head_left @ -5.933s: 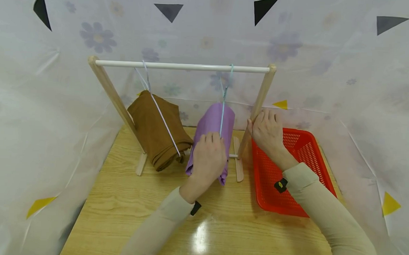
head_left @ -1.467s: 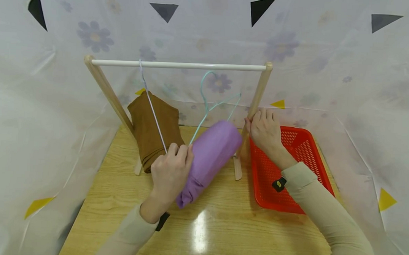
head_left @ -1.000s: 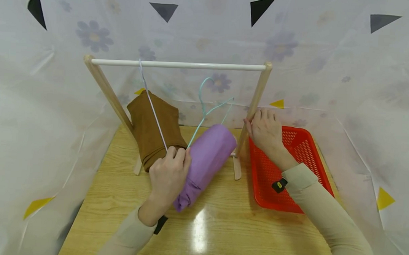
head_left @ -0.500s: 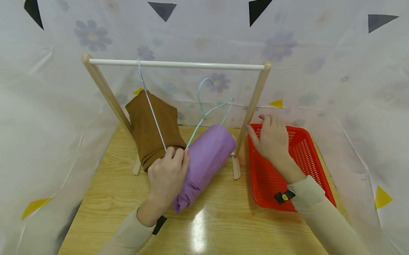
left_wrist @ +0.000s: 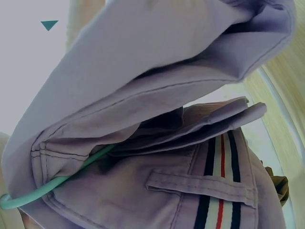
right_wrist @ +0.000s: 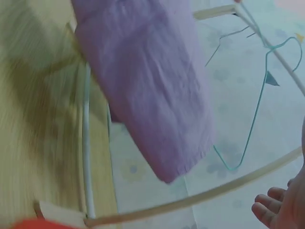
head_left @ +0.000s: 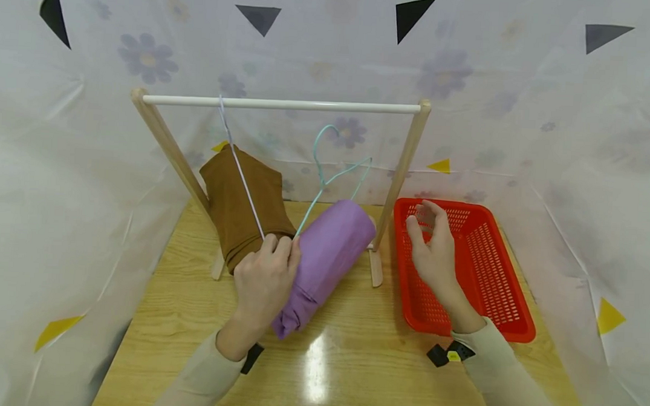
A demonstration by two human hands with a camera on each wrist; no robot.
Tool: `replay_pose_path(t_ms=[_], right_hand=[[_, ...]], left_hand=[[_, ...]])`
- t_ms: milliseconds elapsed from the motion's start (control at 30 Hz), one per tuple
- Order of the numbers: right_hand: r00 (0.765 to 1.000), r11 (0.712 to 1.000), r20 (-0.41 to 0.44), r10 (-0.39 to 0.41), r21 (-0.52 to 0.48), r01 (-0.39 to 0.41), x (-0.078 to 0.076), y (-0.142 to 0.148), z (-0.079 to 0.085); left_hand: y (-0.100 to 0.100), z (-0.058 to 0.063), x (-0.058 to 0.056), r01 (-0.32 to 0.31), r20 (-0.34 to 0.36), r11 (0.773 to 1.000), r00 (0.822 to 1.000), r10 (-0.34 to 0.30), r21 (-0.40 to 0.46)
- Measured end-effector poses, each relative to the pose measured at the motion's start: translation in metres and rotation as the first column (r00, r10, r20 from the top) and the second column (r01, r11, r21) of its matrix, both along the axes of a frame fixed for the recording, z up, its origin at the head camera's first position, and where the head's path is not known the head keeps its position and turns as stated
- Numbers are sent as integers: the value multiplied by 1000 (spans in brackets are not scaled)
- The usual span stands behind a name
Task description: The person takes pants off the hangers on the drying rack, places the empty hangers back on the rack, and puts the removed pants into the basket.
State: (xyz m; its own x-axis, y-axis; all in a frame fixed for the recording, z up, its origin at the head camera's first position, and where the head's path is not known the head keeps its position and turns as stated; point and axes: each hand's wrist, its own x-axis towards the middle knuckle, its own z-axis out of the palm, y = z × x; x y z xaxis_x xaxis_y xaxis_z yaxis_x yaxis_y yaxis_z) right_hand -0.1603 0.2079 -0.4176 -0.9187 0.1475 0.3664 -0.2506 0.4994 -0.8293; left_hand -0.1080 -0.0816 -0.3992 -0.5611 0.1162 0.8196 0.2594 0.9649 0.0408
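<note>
In the head view my left hand (head_left: 264, 282) grips the near end of a mint-green hanger (head_left: 323, 182). Folded purple trousers (head_left: 328, 260) hang over it, and its hook is off and below the white rail (head_left: 318, 106). The left wrist view shows a belt loop (left_wrist: 200, 186) and a striped band on the trousers. Brown folded cloth (head_left: 243, 199) on a lilac hanger (head_left: 235, 144) still hangs from the rail, just left of my left hand. My right hand (head_left: 437, 256) is above the red basket (head_left: 400, 279), its fingers loosely bent with nothing between them.
The wooden rack's right post (head_left: 402, 176) stands between the trousers and the basket. Its feet (head_left: 375, 269) rest on the wood-grain table (head_left: 351, 361). A flower-patterned sheet (head_left: 321, 51) encloses the back and sides.
My left hand has taken the mint-green hanger with the purple trousers off the rail and drawn it left and nearer. My right hand has let go of the right post and moved back over the basket.
</note>
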Motion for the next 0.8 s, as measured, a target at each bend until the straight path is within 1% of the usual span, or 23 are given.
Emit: replay_pose_path(t_ms=[33, 67, 133, 233, 267, 367, 400, 467, 567, 667, 767, 800], right_hand=[[1000, 997, 14, 16, -76, -15, 3, -2, 0], [999, 987, 29, 33, -157, -28, 7, -4, -1], [996, 956, 67, 63, -292, -41, 14, -8, -2], [984, 880, 133, 122, -474, -45, 24, -13, -3], [978, 855, 155, 139, -517, -40, 27, -14, -4], [960, 794, 207, 190, -608, -26, 33, -20, -8], [956, 777, 217, 199, -629, -19, 34, -22, -10], [953, 753, 226, 203, -658, -5, 34, -26, -16], [959, 733, 221, 180, -680, 19, 34, -33, -29], [964, 729, 210, 162, -684, 26, 33, -41, -44], [964, 744, 216, 157, -667, 28, 32, -49, -59], [964, 755, 219, 152, -655, 30, 32, -51, -64]], left_hand=[[0, 0, 0, 1, 2, 1000, 1000, -1, -2], [0, 0, 0, 2, 3, 1000, 1000, -2, -3], [1, 0, 0, 4, 6, 1000, 1000, -4, -8], [1, 1, 1, 10, 2, 1000, 1000, -10, -10], [2, 1, 1, 9, -1, 1000, 1000, -9, -9], [2, 1, 1, 11, -16, 1000, 1000, -11, -5], [2, 1, 1, 11, -20, 1000, 1000, -11, -4], [2, 1, 0, 10, -27, 1000, 1000, -10, -2], [2, 0, 0, 9, -21, 1000, 1000, -9, -6], [1, 0, 0, 6, -7, 1000, 1000, -6, -6], [1, 0, 1, 9, 7, 1000, 1000, -9, -1], [1, 0, 1, 11, 10, 1000, 1000, -11, 0]])
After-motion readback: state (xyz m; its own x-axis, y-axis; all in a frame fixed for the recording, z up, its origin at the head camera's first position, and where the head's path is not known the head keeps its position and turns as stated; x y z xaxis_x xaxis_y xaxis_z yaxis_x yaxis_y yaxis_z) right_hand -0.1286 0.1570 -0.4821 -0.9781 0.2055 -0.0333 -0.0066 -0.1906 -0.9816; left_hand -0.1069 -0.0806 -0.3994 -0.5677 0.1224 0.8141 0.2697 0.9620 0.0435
